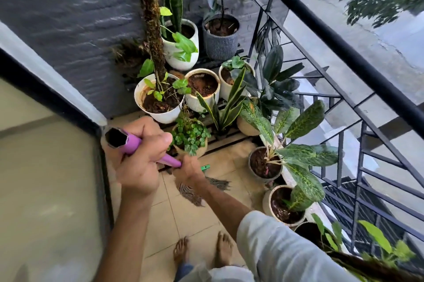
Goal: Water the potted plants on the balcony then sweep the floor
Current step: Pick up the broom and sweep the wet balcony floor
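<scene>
Nine plant pots show, among them a large white pot (160, 107), a grey ribbed pot (220, 45) and a woven pot (202, 146). One broom (135, 144). Two hands, two bare feet.

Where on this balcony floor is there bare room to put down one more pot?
Bare tiles lie between the feet, the glass door and the broom bristles. The corner by the wall is crowded with pots, and more pots line the railing side.
</scene>
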The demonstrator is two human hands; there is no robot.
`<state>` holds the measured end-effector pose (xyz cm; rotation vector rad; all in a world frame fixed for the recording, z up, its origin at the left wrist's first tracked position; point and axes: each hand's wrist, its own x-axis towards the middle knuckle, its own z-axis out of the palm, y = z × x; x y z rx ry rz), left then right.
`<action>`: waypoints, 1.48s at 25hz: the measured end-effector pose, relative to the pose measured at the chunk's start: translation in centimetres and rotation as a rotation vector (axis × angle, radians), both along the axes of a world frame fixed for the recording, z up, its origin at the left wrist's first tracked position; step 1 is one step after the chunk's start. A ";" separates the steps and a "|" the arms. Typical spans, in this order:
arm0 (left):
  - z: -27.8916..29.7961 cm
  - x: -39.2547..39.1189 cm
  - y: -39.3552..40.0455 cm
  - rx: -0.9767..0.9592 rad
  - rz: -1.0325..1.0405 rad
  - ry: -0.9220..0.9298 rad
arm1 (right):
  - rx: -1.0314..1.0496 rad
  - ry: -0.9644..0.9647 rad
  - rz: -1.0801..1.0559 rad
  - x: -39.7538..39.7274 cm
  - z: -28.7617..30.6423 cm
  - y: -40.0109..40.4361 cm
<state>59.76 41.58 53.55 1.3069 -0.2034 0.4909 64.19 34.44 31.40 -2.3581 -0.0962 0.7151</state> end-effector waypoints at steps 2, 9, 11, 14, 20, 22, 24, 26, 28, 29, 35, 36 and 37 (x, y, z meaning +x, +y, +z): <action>-1.1 1.5 -1.2 -0.063 0.016 0.023 | -0.066 -0.016 -0.017 2.2 0.2 -2.4; -4.7 5.8 -4.6 -0.178 -0.069 0.079 | -0.279 -0.096 -0.164 7.6 -1.3 -11.3; -5.5 6.1 -4.4 -0.150 -0.112 0.090 | -0.275 -0.125 -0.198 8.7 -1.5 -12.3; -6.7 5.4 -3.2 -0.066 -0.142 0.126 | -0.255 -0.147 -0.195 8.9 -1.7 -12.6; -6.2 2.0 0.6 0.118 -0.213 0.204 | -0.043 -0.631 -0.106 2.3 -3.4 -7.3; -5.7 0.8 2.0 0.168 -0.221 0.209 | -0.117 -0.765 -0.074 0.0 -4.4 -4.8; -5.2 -0.7 3.7 0.207 -0.186 0.211 | -0.125 -0.815 -0.059 -1.7 -4.5 -1.8; -4.4 -2.6 5.6 0.242 -0.117 0.195 | -0.134 -0.779 0.026 -3.7 -4.8 1.3; -3.5 -4.9 7.5 0.269 -0.064 0.147 | -0.086 -0.640 0.111 -5.4 -3.9 4.7; -3.0 -6.0 8.4 0.288 -0.046 0.131 | -0.025 -0.569 0.169 -6.4 -3.9 6.5; 0.2 -9.3 12.9 0.286 0.057 0.108 | 0.056 -0.103 0.304 -9.0 -2.2 15.4; 0.5 -9.3 13.4 0.252 0.057 0.105 | 0.049 -0.033 0.318 -9.1 -2.6 16.2; 0.6 -9.2 13.8 0.221 0.056 0.105 | 0.040 -0.008 0.321 -9.4 -2.5 16.6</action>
